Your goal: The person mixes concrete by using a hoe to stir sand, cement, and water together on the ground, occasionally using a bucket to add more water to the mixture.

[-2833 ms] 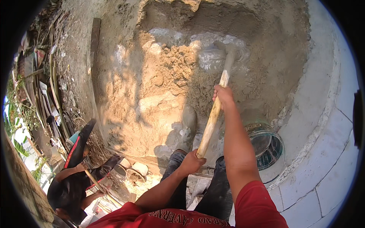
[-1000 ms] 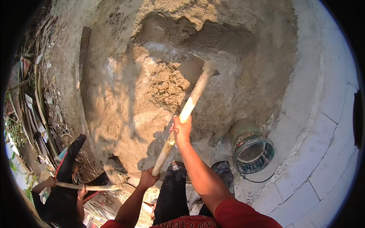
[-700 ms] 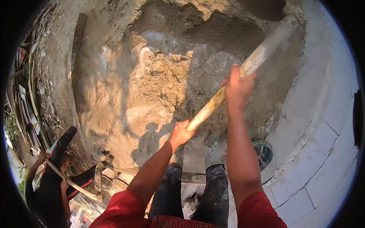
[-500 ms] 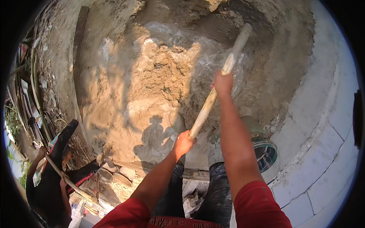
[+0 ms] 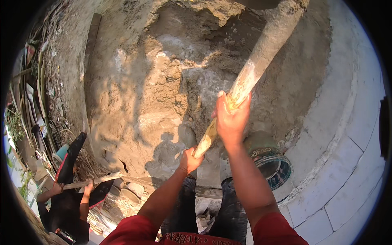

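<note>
Both my hands grip the wooden handle (image 5: pixel 250 75) of a hoe, which slants up from near my legs to the far right. Its far part is coated in wet mud. Part of what looks like its flat blade (image 5: pixel 261 3) shows at the top edge; the rest is out of view. My left hand (image 5: pixel 190 160) is closed round the handle's near end. Farther up, my right hand (image 5: pixel 232 118) wraps round it, thumb along the wood. Below the handle lies a wet heap of mud (image 5: pixel 163 87), partly sunlit, with a pale puddle (image 5: pixel 212 81).
A dark bucket (image 5: pixel 274 165) stands right of my legs, beside a pale block wall (image 5: pixel 339 196). At lower left a person in dark clothes (image 5: pixel 71 204) holds another wooden-handled tool (image 5: pixel 92 181). A plank (image 5: pixel 87 61) edges the mud on the left, with poles and debris (image 5: pixel 38 102) beyond.
The hoe has risen out of the mud toward me, its far end now higher and nearer. My right hand has come up and closer. The other person's tool has swung up too.
</note>
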### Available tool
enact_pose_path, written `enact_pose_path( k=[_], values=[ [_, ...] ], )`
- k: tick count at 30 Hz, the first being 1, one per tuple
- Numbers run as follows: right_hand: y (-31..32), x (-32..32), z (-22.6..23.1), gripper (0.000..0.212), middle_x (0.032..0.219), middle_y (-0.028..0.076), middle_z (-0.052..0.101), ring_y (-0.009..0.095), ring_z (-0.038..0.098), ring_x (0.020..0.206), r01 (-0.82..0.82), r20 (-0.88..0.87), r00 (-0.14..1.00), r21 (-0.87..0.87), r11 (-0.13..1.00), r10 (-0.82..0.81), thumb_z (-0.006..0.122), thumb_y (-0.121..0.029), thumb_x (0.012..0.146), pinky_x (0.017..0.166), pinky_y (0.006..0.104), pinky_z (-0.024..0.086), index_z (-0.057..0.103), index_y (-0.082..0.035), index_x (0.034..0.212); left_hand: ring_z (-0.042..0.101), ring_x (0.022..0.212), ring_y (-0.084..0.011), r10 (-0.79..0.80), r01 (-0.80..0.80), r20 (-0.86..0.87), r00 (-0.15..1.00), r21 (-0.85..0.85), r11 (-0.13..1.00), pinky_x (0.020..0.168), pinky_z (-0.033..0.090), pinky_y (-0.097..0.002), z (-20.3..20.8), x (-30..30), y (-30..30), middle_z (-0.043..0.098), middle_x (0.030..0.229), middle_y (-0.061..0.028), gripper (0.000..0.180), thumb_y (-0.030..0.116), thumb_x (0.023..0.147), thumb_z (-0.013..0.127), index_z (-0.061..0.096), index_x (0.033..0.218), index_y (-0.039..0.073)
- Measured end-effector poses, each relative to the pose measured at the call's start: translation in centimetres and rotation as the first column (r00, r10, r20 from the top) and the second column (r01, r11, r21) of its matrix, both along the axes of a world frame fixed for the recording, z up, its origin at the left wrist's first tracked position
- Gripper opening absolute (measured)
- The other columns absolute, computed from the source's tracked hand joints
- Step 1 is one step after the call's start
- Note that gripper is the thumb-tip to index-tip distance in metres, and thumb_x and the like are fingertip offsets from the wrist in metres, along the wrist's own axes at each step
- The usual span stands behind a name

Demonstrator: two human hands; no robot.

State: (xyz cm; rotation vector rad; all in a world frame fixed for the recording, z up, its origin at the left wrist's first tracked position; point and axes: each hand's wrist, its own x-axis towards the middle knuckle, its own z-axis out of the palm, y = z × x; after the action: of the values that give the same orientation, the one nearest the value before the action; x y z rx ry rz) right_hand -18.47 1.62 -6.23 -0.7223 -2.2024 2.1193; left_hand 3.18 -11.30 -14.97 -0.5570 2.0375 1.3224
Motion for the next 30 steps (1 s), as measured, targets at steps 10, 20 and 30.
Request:
enact_pose_path(
  k=[10,20,30],
  values=[
    [-2.2,0.1,-18.0,0.045,0.101,0.034,0.067,0.049,0.066,0.098,-0.462,0.593,0.775,0.293,0.837,0.220,0.063,-0.024,0.087,0.087,0.0518,0.052,0.046,0.004,0.118,0.056,0.050,-0.0140,0.328,-0.423,0.547,0.770,0.053,0.904,0.048,0.046,-0.0328,-0.4,4.9,6.7,0.059,0.064,-0.0048,0.022,0.018,0.082,0.072,0.060,0.086,0.000],
    [1.8,13.2,-9.3,0.035,0.078,0.012,0.061,0.020,0.060,0.055,-0.208,0.477,0.868,0.092,0.974,0.140,0.063,-0.022,0.093,0.050,0.0347,0.050,0.045,-0.001,0.116,0.073,0.087,-0.0275,0.056,-0.050,0.434,0.899,-0.026,0.998,0.079,0.054,-0.0397,6.2,16.1,5.5,0.074,0.093,-0.0188,0.038,0.025,0.080,0.076,0.070,0.109,0.001],
    [2.4,6.0,-16.2,0.049,0.104,0.033,0.066,0.044,0.070,0.082,-0.254,0.715,0.693,0.115,0.960,0.098,0.055,-0.026,0.092,0.079,0.0501,0.057,0.035,0.004,0.126,0.058,0.048,-0.0160,0.133,-0.145,0.572,0.809,-0.025,0.989,0.046,0.046,-0.0336,9.7,4.9,2.8,0.059,0.062,-0.0078,0.030,0.021,0.080,0.075,0.062,0.093,-0.002]
  ],
)
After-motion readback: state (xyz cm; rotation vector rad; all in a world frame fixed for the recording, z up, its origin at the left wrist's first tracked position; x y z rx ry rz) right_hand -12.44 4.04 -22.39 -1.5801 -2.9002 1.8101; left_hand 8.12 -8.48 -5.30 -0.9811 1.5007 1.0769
